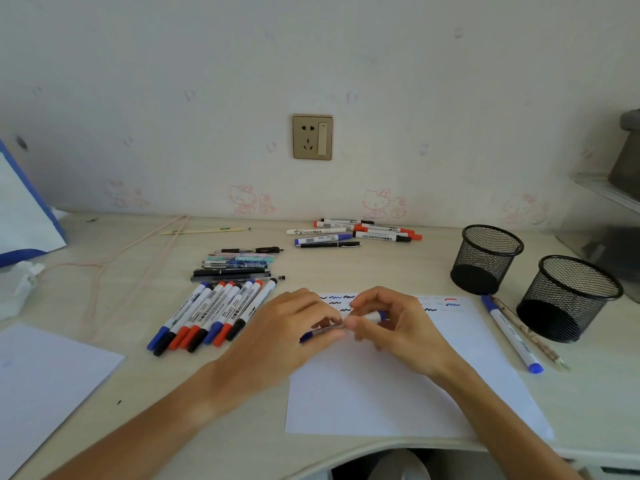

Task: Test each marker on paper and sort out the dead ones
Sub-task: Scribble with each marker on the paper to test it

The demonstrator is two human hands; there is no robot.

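Holding a blue marker (322, 331), both hands hover beside "WHITEBOARD"-labelled markers (211, 315).

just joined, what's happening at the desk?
A person holds a blue marker in both hands, left hand and right hand, over the test paper, which already has squiggles along its top edge. A row of markers lies to the left, another group near the wall. Two mesh cups stand on the right.

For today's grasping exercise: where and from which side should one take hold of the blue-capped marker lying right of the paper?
Grip the blue-capped marker at its bare white mid-barrel, coming from above. It lies flat; a pencil and mesh cup crowd its right.
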